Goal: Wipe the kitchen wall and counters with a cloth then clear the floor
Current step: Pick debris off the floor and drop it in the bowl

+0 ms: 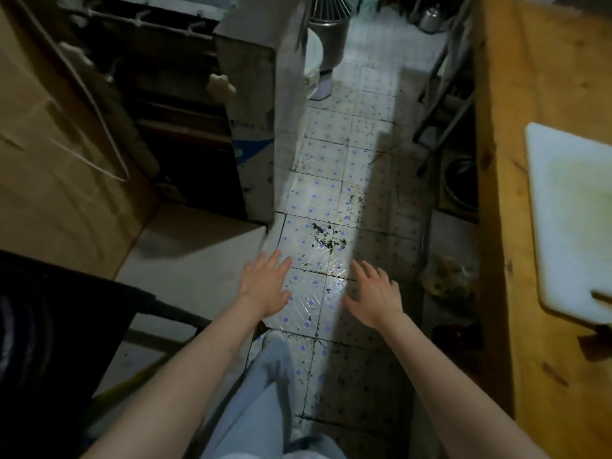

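Both arms stretched forward over a narrow tiled floor. Left hand flat, grip spread, holding nothing. Right hand likewise spread and bare, fingers relaxed and apart. No cloth in either grip.

Between and just beyond the hands, a scatter of dark debris on a lit tile — possibly leaf scraps, too small to tell. More specks along the grout farther up the aisle.

On the right, a wooden bench carrying a white board near its edge. Under the bench, a crumpled bag on the floor. On the left, a cardboard box beside a dark open cabinet. At the far end of the aisle, a metal bin. Below the hands, a leg in pale jeans.
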Tool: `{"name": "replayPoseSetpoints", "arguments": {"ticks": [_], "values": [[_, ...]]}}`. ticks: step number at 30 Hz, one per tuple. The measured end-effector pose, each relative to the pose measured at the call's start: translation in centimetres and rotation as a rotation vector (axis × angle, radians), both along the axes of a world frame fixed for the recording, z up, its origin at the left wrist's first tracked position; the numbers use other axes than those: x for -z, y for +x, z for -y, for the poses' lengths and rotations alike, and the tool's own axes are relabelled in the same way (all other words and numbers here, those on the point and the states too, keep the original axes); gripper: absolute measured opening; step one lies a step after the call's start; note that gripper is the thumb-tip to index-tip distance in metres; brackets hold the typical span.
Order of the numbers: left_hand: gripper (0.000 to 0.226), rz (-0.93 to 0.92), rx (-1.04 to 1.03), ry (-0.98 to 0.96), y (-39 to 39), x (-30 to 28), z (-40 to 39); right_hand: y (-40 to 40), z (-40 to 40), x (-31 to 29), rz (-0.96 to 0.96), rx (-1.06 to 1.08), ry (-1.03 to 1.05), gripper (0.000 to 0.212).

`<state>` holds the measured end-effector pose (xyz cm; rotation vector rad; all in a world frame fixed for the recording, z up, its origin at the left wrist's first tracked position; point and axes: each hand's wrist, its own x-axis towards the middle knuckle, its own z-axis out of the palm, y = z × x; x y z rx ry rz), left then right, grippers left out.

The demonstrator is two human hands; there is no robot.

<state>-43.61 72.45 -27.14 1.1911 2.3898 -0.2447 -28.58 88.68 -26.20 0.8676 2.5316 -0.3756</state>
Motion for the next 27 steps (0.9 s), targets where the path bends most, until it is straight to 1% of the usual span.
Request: {"name": "replayPoseSetpoints", "arguments": {"ticks": [4, 7, 11, 16, 19, 22, 27], "values": [[0.074, 0.014, 0.051, -0.037, -5.5, 2.1, -5.9, -4.1, -4.3, 1.8, 0.019, 0.083, -0.044, 0.076], [0.073, 0.003, 0.08, -0.061, -8.5, 3.4, -8.9, -6.8, -6.6, 3.2, 0.02, 0.115, -0.091, 0.075], [0.073, 0.048, 0.109, -0.13, -11.8, 6.7, -13.5, -10.0, -10.9, 6.8, 0.07, 0.14, -0.154, 0.074], [0.074, 0.099, 0.092, -0.143, -15.1, 12.4, -19.3, -13.8, -17.6, 12.9, 0.141, 0.114, -0.178, 0.074], [0.074, 0.109, 0.079, -0.165, -17.2, 17.3, -23.0, -16.0, -21.3, 17.6, 0.173, 0.095, -0.176, 0.074], [0.073, 0.11, 0.084, -0.207, -18.7, 23.6, -26.1, -17.8, -24.3, 23.3, 0.203, 0.044, -0.168, 0.074], [0.071, 0.097, 0.207, -0.294, -20.2, 35.7, -29.2, -20.2, -27.6, 35.4, 0.252, -0.022, -0.184, 0.074]]}}
